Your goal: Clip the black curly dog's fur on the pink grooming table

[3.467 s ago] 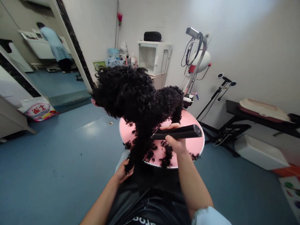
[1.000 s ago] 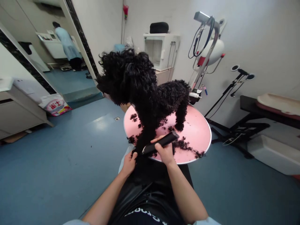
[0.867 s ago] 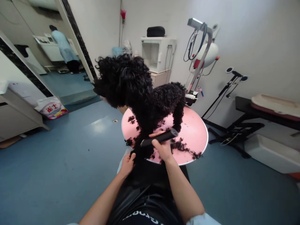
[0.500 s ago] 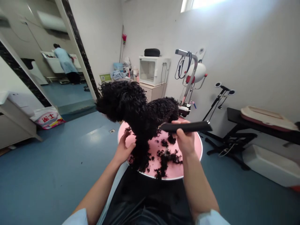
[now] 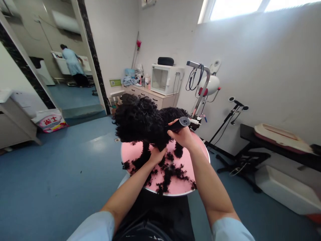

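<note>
A black curly-haired dog (image 5: pixel 140 117) stands on a round pink grooming table (image 5: pixel 200 150), its head towards the left. In my right hand (image 5: pixel 184 136) is a black hair clipper (image 5: pixel 177 125), its end cap facing me and its blade end against the dog's shoulder. The blade itself is hidden by fur. My left hand (image 5: pixel 157 156) is closed around a front leg under the dog's chest, with most of its fingers out of sight. Cut tufts of black hair (image 5: pixel 173 171) lie scattered over the tabletop near my left wrist.
A metal grooming arm (image 5: pixel 207 80) with hanging loops rises behind the table. Beyond stand a drawer cabinet (image 5: pixel 155 97) and a white glass-fronted box (image 5: pixel 160 78). At right is a black table (image 5: pixel 247 132) bearing a beige tray (image 5: pixel 278 135). A person (image 5: pixel 72 63) bends over a tub through the doorway.
My left hand has moved right and taken hold of the front leg. My right hand has brought the clipper left to the shoulder, turning its end towards me. The dog's head has turned.
</note>
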Available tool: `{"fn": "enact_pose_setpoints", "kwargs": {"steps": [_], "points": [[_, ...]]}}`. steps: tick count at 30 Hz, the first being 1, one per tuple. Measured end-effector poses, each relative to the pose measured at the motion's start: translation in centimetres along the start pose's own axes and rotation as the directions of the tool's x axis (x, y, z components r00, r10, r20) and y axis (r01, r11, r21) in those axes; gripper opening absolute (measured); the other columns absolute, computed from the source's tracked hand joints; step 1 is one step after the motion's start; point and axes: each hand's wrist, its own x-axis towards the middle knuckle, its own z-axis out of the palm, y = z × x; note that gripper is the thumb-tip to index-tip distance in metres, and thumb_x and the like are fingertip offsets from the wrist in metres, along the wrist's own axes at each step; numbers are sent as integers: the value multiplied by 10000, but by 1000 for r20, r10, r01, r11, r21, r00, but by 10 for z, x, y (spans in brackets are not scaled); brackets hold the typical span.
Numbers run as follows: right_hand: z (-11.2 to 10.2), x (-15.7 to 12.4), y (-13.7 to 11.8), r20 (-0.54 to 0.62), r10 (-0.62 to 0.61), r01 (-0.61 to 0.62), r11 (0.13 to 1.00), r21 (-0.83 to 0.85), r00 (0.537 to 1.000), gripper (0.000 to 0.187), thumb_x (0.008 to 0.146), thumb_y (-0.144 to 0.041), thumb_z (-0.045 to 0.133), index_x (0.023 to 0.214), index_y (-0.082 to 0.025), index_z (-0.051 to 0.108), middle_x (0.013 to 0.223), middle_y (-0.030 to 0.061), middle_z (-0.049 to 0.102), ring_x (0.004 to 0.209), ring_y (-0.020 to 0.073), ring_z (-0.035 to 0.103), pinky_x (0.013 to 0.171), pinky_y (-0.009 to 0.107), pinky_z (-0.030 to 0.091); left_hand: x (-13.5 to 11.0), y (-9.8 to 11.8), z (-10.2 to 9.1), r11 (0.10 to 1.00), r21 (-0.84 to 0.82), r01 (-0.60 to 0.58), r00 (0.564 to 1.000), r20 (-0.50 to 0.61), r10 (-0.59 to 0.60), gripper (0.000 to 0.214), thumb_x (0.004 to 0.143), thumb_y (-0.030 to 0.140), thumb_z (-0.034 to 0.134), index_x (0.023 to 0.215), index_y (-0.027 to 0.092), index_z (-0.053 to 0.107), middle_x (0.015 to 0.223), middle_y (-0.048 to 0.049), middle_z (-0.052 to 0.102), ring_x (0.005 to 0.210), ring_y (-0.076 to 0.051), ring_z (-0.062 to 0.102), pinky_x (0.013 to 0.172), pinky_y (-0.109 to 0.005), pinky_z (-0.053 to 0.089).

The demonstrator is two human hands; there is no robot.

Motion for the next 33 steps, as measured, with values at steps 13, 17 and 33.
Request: {"fn": "enact_pose_setpoints", "kwargs": {"steps": [13,17,33], "points": [[30,-2,6,-90,39,-47,995,-91,995,198,666,-301,734,807,-217,622,739,14,697,656,197,647,666,356,529,-75,-4,-146,970,29,240,921,309,-237,355,765,475,702,863,137,651,672,-18,657,576,-137,582,550,-244,469],[38,-29,9,-43,143,-145,988,-51,989,178,652,-284,739,774,-220,627,692,-5,686,622,189,640,631,342,525,-70,-7,-165,977,36,209,911,356,-208,348,793,490,683,779,144,642,690,-31,662,643,-145,591,636,-254,484],[57,-35,0,-246,124,-55,961,270,961,292,701,-272,719,926,-256,535,884,10,720,805,196,672,827,397,528,-69,-16,-185,966,10,259,924,290,-251,402,735,513,724,880,139,688,742,-59,698,682,-162,633,622,-250,505]]}}
